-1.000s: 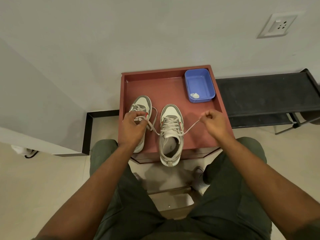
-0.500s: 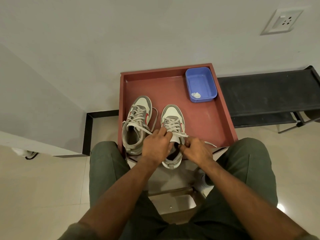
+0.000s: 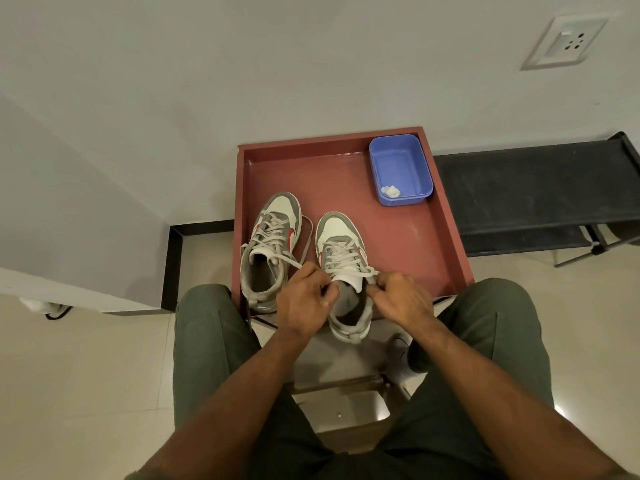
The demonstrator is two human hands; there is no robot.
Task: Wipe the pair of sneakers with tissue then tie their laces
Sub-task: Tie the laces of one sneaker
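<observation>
Between the two hands sat the right sneaker (image 3: 343, 268), toe pointing away from the person and heel projecting past the near edge of the red tray (image 3: 408, 237). The left hand (image 3: 304, 299) was positioned at the sneaker's left side, level with the collar, fingers curled and pinching a lace end (image 3: 294, 263) that ran up and left from the fingertips across the neighbouring shoe. The right hand (image 3: 401, 296) was positioned at the sneaker's right side, fingers curled and pinching the other lace section at the top eyelets. Both hands were close together, separated only by the shoe opening. Just left of the left hand stood the left sneaker (image 3: 268, 249), parallel to the first, its laces loose and one lace looping onto the tray beside it. Well beyond the right hand, in the far tray corner, was a blue tub (image 3: 400, 164) containing a crumpled tissue (image 3: 390, 191). Farther right of the right hand was a black rack (image 3: 533, 188).
</observation>
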